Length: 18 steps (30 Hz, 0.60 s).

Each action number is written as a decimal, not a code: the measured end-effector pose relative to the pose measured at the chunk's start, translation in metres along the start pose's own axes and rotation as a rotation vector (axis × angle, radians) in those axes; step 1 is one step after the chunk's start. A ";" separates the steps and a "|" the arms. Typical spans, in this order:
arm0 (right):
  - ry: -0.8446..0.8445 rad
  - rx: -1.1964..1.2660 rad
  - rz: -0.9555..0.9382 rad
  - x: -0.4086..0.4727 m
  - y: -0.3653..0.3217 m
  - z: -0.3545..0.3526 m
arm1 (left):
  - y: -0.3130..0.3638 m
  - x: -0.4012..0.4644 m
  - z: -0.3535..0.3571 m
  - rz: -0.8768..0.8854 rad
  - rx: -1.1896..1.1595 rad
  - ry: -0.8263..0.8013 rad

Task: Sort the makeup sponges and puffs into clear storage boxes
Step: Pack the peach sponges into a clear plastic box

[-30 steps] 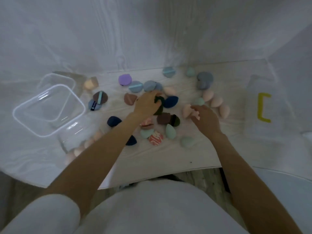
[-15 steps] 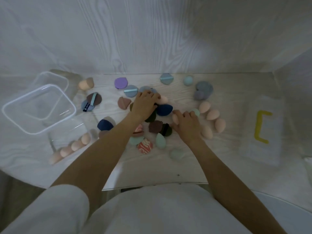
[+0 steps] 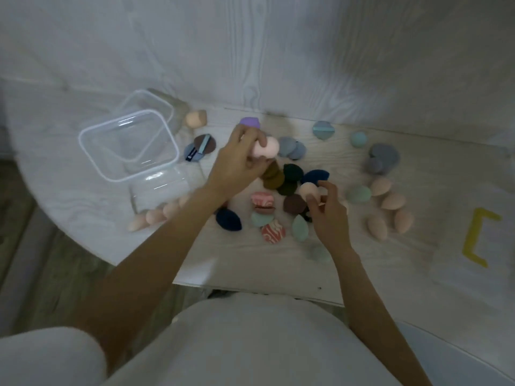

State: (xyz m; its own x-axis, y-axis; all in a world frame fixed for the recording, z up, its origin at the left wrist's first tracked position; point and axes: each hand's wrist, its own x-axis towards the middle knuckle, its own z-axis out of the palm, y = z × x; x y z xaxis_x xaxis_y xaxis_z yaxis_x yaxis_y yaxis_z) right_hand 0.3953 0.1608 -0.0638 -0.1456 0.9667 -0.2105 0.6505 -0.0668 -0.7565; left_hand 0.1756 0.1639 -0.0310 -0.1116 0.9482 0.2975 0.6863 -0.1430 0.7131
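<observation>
Hands: left hand (image 3: pixel 239 162) is pinching a pink sponge (image 3: pixel 264 147), right hand (image 3: pixel 326 207) another (image 3: pixel 308 190); carry both to the clear box (image 3: pixel 92 154), upper left.

Left hand (image 3: pixel 239 165) grips a pale pink egg-shaped makeup sponge (image 3: pixel 266 147), raised above the pale wood-grain table (image 3: pixel 390 260). Right hand (image 3: pixel 327 211) pinches a second peach egg-shaped sponge (image 3: pixel 308 190) over the central heap of dark and coloured puffs. Clear rectangular plastic storage boxes (image 3: pixel 131 147) sit at the left — a row of peach sponges (image 3: pixel 154 215) lies in the near one. Four more peach sponges (image 3: pixel 390 208) rest right of the heap.
</observation>
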 end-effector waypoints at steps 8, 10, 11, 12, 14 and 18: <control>-0.227 0.228 -0.022 -0.013 -0.081 0.084 | -0.084 -0.130 -0.130 -0.390 0.343 0.014; -0.245 0.230 -0.014 -0.013 -0.095 0.092 | -0.102 -0.145 -0.142 -0.458 0.384 -0.024; -0.242 0.230 -0.020 -0.012 -0.101 0.095 | -0.109 -0.151 -0.146 -0.463 0.407 -0.053; -0.237 0.226 -0.039 -0.013 -0.108 0.097 | -0.115 -0.155 -0.148 -0.440 0.440 -0.084; -0.272 0.233 -0.085 -0.015 -0.120 0.103 | -0.123 -0.160 -0.147 -0.358 0.513 -0.137; -0.421 0.235 -0.089 -0.023 -0.143 0.131 | -0.129 -0.161 -0.140 -0.389 0.593 -0.117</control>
State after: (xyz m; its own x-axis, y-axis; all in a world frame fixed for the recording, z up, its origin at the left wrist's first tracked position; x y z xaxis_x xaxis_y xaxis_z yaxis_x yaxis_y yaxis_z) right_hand 0.2084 0.1161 -0.0319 -0.5134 0.7904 -0.3342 0.4430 -0.0894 -0.8921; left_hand 0.0048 -0.0096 -0.0818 -0.3726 0.9280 -0.0022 0.8909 0.3583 0.2790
